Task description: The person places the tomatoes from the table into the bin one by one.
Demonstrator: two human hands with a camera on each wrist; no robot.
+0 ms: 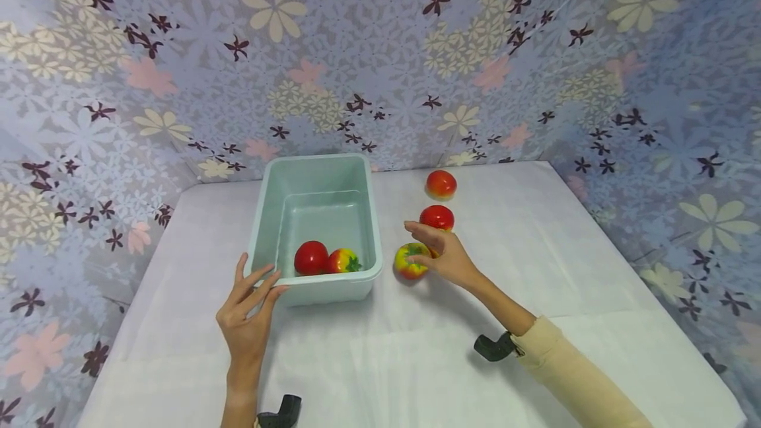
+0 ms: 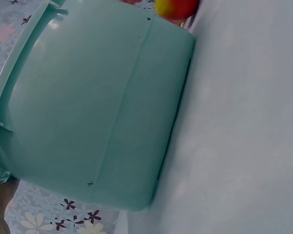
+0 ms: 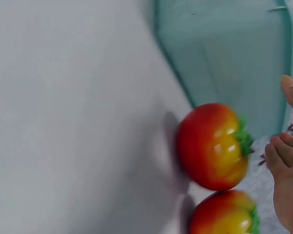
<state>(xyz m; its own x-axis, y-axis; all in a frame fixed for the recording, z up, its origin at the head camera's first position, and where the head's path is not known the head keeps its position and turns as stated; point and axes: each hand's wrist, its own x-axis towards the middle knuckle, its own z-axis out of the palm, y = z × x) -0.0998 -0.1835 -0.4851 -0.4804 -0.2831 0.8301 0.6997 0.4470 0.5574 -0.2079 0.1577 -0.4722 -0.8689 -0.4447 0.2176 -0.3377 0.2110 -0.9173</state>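
The left hand [image 1: 246, 316] holds the green bin [image 1: 376, 230], the right hand [image 1: 447, 257] is over a yellow-red fruit [image 1: 407, 268]

The two hands are well apart from each other. The left hand is clamped on the rim at the near left corner of the green bin, with its thumb at the near wall and other fingers on the rim. The right hand has its thumb and fingers spread apart, and it holds nothing. It is directly above the yellow-red fruit, which rests on the desk [image 1: 553, 269], just to the right of the bin, with its green leaves turned upward. In the right wrist view, a second leafy fruit [image 3: 222, 214] is just beside the first one, partly cut by the edge of this view; if they touch, I cannot tell.

Farther from the person, a red fruit [image 1: 436, 216] lies near the right hand, and a glossy red fruit [image 1: 441, 184] lies behind it, close to the back of the desk. Inside the bin, by its near wall, there are two fruits side by side: a plain red one [image 1: 311, 258] and a leafy one of red and yellow [image 1: 341, 261].

The bin stands upright. A white cloth covers the desk, and a flowered curtain [image 1: 368, 51] hangs behind. A beige sleeve [image 1: 571, 368] covers the right forearm.
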